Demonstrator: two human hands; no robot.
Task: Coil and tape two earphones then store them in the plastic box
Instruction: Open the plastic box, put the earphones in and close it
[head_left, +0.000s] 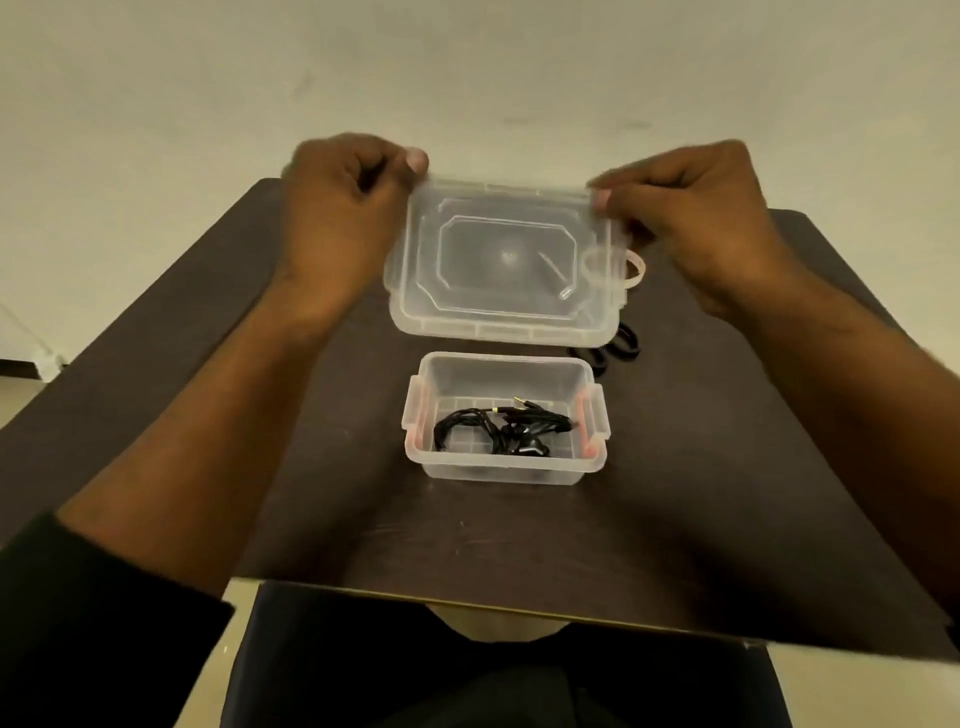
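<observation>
Both hands hold the clear lid (501, 270) aloft, left hand (337, 208) and right hand (696, 218) fingers pinching its far corners, above the open plastic box (504, 467) mid-worktop (467, 545), black earphones (501, 428) inside.

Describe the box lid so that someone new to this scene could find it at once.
Start at the dark brown table. Above the open plastic box holding black earphones, the left hand and right hand pinch the clear lid. Unlike the box, it is flat, empty and airborne.
</observation>
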